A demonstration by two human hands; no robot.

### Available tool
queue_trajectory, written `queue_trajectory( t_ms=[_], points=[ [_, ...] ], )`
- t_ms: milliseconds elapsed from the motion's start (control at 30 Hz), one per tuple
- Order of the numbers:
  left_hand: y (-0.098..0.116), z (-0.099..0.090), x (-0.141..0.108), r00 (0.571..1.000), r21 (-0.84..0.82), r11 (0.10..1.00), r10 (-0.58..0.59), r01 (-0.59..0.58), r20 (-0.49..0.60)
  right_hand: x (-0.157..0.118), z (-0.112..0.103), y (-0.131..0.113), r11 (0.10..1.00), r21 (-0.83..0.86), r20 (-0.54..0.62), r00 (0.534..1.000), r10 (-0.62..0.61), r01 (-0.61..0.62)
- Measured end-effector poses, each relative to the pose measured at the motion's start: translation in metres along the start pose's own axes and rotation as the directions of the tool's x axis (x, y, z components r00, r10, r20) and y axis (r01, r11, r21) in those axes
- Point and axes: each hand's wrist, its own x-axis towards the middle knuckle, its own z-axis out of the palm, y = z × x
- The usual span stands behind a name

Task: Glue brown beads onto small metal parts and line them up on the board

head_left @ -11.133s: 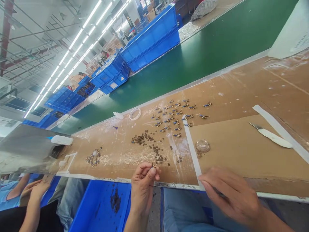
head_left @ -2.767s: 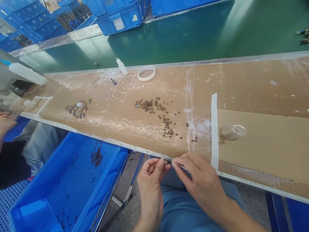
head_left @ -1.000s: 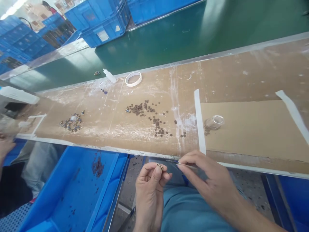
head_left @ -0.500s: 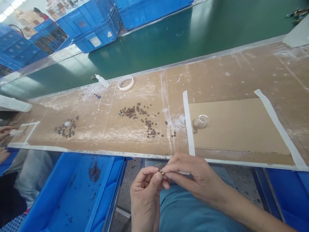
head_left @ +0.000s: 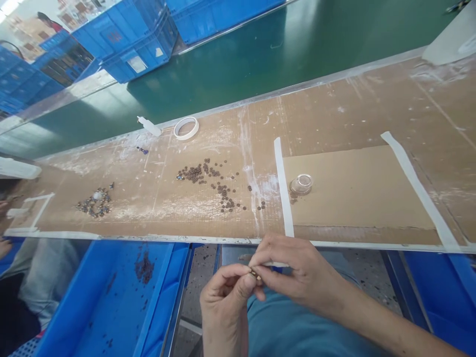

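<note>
Best open stretch is the plain tan cardboard sheet (head_left: pixel 357 193) on the brown worktop (head_left: pixel 334 116); just dodge the clear round plastic cup (head_left: pixel 302 183) near its left end. The flat white tape strip (head_left: pixel 283 188) is no bother. Loose dark-brown discs (head_left: pixel 193 173) clutter the middle, but there's a lane in front of them, and another between them and the blue-and-gold heap of small pieces (head_left: pixel 94 204). At the back, the white tape ring (head_left: pixel 186 138) and white plastic squeeze bottle (head_left: pixel 149 126) get in the way. Left hand (head_left: pixel 225 297) and right hand (head_left: pixel 293 265) crowd the front edge.
</note>
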Motion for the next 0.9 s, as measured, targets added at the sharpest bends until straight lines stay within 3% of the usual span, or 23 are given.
queue_trajectory(
  t_ms=[133, 300, 800, 900],
  points=[
    [0.007, 0.010, -0.002, 0.984, -0.138, 0.975, -0.179, 0.175, -0.019, -0.005, 0.001, 0.002, 0.991, -0.095, -0.151, 0.985, 0.079, -0.094],
    [0.010, 0.012, 0.002, 0.963, -0.219, 0.942, -0.269, 0.256, -0.032, -0.013, -0.001, 0.001, 0.992, -0.092, -0.191, 0.979, 0.070, -0.089],
    [0.002, 0.013, 0.011, 0.968, -0.228, 0.949, -0.241, 0.219, -0.071, -0.031, -0.019, 0.014, 0.987, -0.159, -0.275, 0.961, -0.008, -0.037],
    [0.003, 0.011, 0.015, 0.973, -0.220, 0.955, -0.219, 0.199, -0.071, -0.048, -0.023, 0.016, 0.952, -0.249, -0.359, 0.930, 0.081, -0.179]
  ],
)
